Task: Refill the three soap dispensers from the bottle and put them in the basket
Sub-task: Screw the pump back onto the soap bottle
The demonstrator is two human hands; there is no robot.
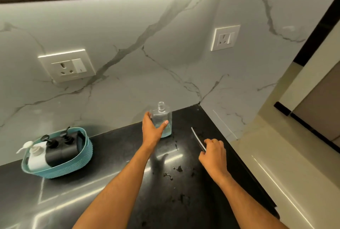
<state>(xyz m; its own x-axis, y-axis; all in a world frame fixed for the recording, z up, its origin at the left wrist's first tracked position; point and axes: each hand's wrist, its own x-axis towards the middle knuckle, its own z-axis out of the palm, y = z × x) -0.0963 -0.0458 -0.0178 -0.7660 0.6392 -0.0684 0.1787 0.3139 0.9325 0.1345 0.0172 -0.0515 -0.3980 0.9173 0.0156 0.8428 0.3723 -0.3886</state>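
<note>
Now left hand (152, 131) open around clear bottle (162, 120) on counter (114, 147); right hand (214, 152) pinches pump tube (197, 139). Three dispensers (53, 150) upright in basket (60, 169).

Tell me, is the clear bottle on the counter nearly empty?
Yes, nearly empty: the uncapped clear bottle stands upright with only a shallow bluish layer at its bottom.

- Your left hand (152, 131) covered the lower left of the bottle (162, 120), so you couldn't judge the grip behind it.
- Your right hand (214, 155) hid the near end of the thin tube (197, 138).
- The basket (60, 169) wall hid the lower bodies of the three dispensers (55, 150).
- Both your forearms ran off the bottom edge.
- The dark specks (179, 169) on the counter (114, 155) were too small to identify.
</note>
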